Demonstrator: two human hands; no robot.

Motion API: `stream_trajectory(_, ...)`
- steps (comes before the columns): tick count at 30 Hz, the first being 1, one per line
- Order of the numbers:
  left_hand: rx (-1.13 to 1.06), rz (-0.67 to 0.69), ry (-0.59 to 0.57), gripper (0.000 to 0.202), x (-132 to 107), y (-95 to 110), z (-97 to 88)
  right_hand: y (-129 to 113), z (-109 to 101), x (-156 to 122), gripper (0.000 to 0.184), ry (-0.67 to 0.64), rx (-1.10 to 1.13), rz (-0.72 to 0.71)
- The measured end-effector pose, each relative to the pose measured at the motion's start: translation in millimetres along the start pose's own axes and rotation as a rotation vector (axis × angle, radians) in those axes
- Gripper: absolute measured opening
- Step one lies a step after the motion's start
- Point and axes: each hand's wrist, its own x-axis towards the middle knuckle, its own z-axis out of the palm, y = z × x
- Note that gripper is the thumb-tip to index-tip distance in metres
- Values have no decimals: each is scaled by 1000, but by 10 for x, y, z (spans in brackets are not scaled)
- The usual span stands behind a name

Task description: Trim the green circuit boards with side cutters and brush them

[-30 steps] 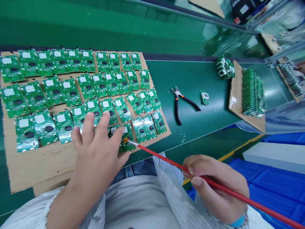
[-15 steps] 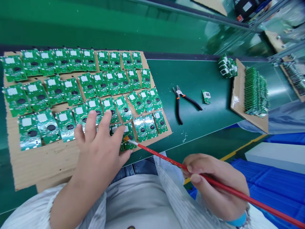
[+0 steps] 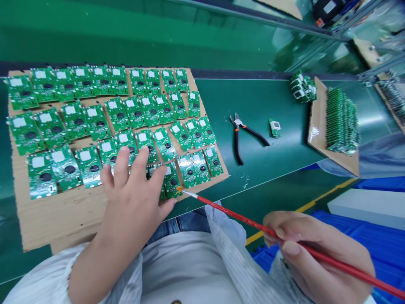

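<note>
Head camera view showed a left hand [image 3: 131,198] spread out on top of some green circuit boards [image 3: 164,143]. Its fingers [image 3: 122,166] were open and rested on the boards, not gripping any of them. The right hand [image 3: 316,249] was closed in a pinch around a thin red paintbrush [image 3: 240,219]. The brush's small orange tip [image 3: 179,189] sat right by the edge of a board, at about 3 o'clock from the left hand.

The boards lay in neat rows on a brown cardboard sheet [image 3: 63,219], which sat on a green bench [image 3: 268,101]. Each board had a round black blob on it, and most showed a white square.

At about 2 o'clock from the left hand lay black side cutters [image 3: 237,137] with orange grips. Just past them was one lone board [image 3: 275,127]. Farther along, more boards stood packed in tight rows on a cardboard piece [image 3: 341,120], beside a small heap of boards [image 3: 303,88]. Tiny white bits [image 3: 245,182] lay on the bench.

A shaky hand could make the brush slip and mark the wrong board. Pressing too hard with the left hand could push the loose boards out of line. A bump could also knock them, since nothing seemed to hold them down.
</note>
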Motion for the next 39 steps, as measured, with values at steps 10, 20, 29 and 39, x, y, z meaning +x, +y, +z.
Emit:
stream_trajectory(10, 34, -31, -7, 44, -103, -225, -103, -70, 166, 176, 16, -95, 70, -83)
stream_trajectory(20, 28, -5, -49, 40, -106, -231, -61, -146, 381, 257, 16, -81, -19, -160)
stream_trajectory(29, -13, -32, -37, 40, -80, -218, -39, -234, 331, 290, 14, -199, -79, -168)
stream_trajectory(39, -8, -34, -44, 41, -92, -225, -36, -259, 348, 310, 18, -220, -89, -196)
